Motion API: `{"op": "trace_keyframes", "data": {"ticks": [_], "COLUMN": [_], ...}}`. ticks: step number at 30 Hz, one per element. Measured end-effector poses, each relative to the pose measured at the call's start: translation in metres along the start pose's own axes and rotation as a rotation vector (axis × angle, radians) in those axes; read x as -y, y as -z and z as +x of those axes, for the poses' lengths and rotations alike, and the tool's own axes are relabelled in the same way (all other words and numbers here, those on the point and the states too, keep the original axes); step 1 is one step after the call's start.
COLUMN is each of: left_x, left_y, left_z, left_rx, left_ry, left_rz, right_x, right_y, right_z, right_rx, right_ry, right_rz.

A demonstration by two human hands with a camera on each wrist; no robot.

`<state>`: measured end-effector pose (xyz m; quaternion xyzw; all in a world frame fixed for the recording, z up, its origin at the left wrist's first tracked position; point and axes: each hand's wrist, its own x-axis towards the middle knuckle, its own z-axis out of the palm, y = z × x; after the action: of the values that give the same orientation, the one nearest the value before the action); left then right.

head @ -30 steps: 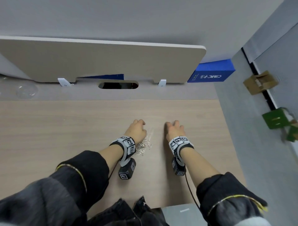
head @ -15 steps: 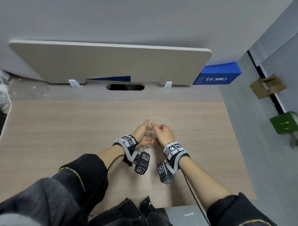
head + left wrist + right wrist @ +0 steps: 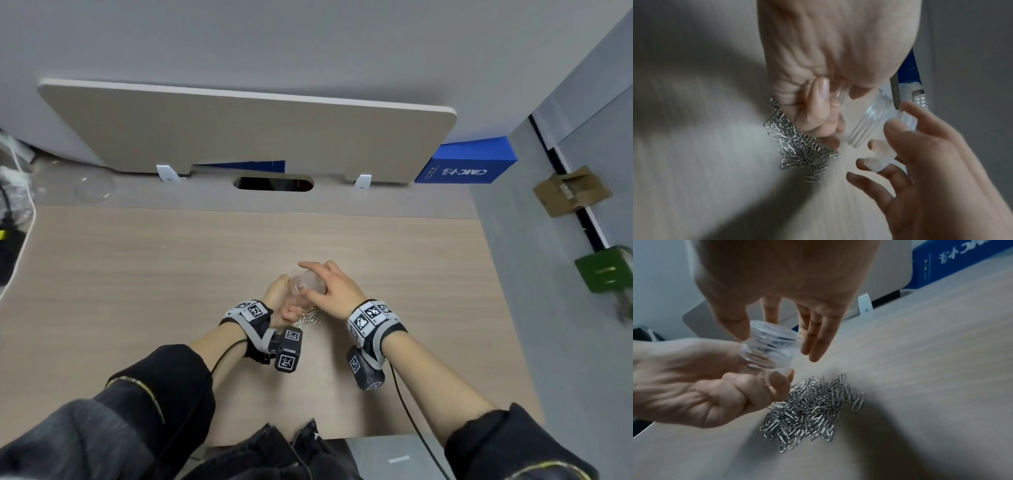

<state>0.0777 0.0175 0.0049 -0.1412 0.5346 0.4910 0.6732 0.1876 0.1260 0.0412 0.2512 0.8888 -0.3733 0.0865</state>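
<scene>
A small clear plastic jar [image 3: 306, 286] [image 3: 865, 125] [image 3: 768, 353] is held tilted just above the wooden desk [image 3: 137, 274]. My left hand [image 3: 281, 301] [image 3: 818, 65] [image 3: 715, 386] grips its lower body with curled fingers. My right hand [image 3: 337, 291] [image 3: 931, 162] [image 3: 787, 280] reaches over the top, and its thumb and fingertips pinch the clear lid [image 3: 774, 332] above the threads. Whether the lid is screwed tight I cannot tell. A pile of silver paper clips [image 3: 310, 320] [image 3: 797, 146] [image 3: 812, 408] lies on the desk right under both hands.
A beige divider panel [image 3: 239, 137] stands along the desk's back, with a cable slot [image 3: 274, 183] below it. A blue box [image 3: 466, 164] sits at the back right. At the left are a clear dish [image 3: 94, 186] and black cables [image 3: 7, 240]. The desk's front edge lies close to my body.
A second ago both hands rested apart on the desk beside the clips. They came together, and now they hold the clear jar up between them.
</scene>
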Motion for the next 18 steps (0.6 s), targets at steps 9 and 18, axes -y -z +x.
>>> {"op": "trace_keyframes", "data": {"ticks": [9, 18], "left_x": [0.01, 0.021], "left_y": [0.002, -0.004], "left_z": [0.002, 0.011], "left_rx": [-0.028, -0.125], "left_ry": [-0.004, -0.028], "left_rz": [-0.085, -0.08], "right_x": [-0.05, -0.083], "right_y": [-0.001, 0.001], "right_z": [0.01, 0.007], "right_rx": [-0.344, -0.219], "right_ry": [-0.437, -0.448], "right_rz": [0.066, -0.337]}}
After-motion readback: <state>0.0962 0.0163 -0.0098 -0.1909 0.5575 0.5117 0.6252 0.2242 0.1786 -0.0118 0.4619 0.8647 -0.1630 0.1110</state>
